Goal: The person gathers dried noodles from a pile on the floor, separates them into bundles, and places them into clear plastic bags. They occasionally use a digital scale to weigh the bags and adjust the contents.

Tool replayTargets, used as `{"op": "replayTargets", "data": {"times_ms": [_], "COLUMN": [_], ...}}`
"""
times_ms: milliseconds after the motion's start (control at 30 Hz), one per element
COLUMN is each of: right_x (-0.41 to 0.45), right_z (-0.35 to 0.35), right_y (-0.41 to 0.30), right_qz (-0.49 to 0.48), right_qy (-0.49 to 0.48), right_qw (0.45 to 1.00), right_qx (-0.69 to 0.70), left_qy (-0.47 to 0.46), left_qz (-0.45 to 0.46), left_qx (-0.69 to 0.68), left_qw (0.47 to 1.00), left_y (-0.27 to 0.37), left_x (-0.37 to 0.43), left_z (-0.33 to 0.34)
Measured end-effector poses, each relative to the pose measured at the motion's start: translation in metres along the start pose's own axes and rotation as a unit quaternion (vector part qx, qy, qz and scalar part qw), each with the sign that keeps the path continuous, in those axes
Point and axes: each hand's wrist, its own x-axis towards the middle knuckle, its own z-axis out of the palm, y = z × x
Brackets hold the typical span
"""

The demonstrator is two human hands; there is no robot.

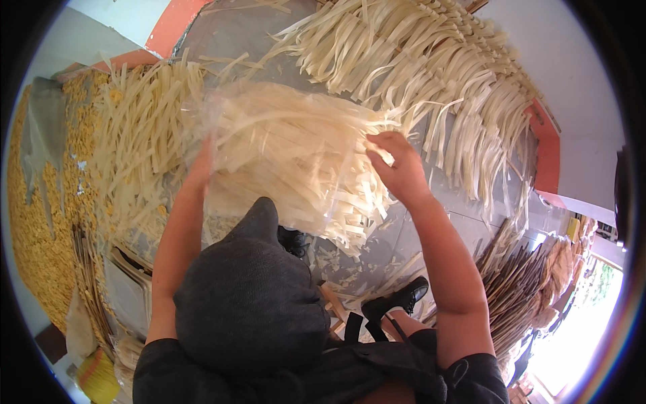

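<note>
A clear plastic bag [282, 151] full of flat, pale dried strips lies in front of me, over the floor. More strips [361, 212] stick out at its right end and spread below it. My left hand [209, 144] is at the bag's left end, blurred and partly hidden behind the plastic, so its grip cannot be made out. At the right end, my right hand [398, 164] has its thumb and fingers apart, close to the protruding strips, with nothing visible between them.
Rows of hanging strips [419, 65] fill the upper right. Loose strips [151, 131] and yellow flakes [30, 242] cover the left. Bundled thin sticks [509, 298] lie at right. A dark cloth cap [252, 298] blocks the lower middle, near a black shoe [396, 300].
</note>
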Motion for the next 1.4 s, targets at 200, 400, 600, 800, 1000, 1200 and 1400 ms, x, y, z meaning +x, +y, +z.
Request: {"op": "replayTargets", "data": {"times_ms": [200,400,600,800,1000,1200,1400], "right_x": [-0.035,-0.020,-0.044,-0.062,-0.060,-0.053,-0.061], "right_z": [0.028,0.053,0.045,0.040,0.037,0.041,0.062], "right_y": [-0.057,-0.082,-0.147,-0.186,-0.239,-0.339,-0.397], "right_qz": [0.192,0.382,0.246,0.214,0.084,-0.006,-0.040], "right_qy": [-0.094,-0.111,-0.193,-0.197,-0.234,-0.204,-0.212], "right_qw": [0.977,0.780,0.879,0.897,0.921,0.941,0.903], "right_qx": [0.015,0.483,0.361,0.332,0.299,0.269,0.371], "left_qy": [0.268,-0.250,-0.336,-0.298,-0.287,-0.244,-0.155], "left_qz": [0.074,0.062,-0.216,-0.191,-0.170,0.029,0.107], "left_qx": [-0.106,-0.130,-0.539,-0.537,-0.614,-0.672,-0.678], "left_qw": [0.955,0.958,0.742,0.766,0.716,0.698,0.711], "left_y": [-0.127,-0.201,-0.095,-0.130,-0.080,0.004,0.012], "left_x": [-0.031,-0.109,-0.144,-0.134,-0.149,-0.187,-0.238], "left_z": [-0.064,0.034,0.076,0.068,0.047,-0.017,-0.087]}}
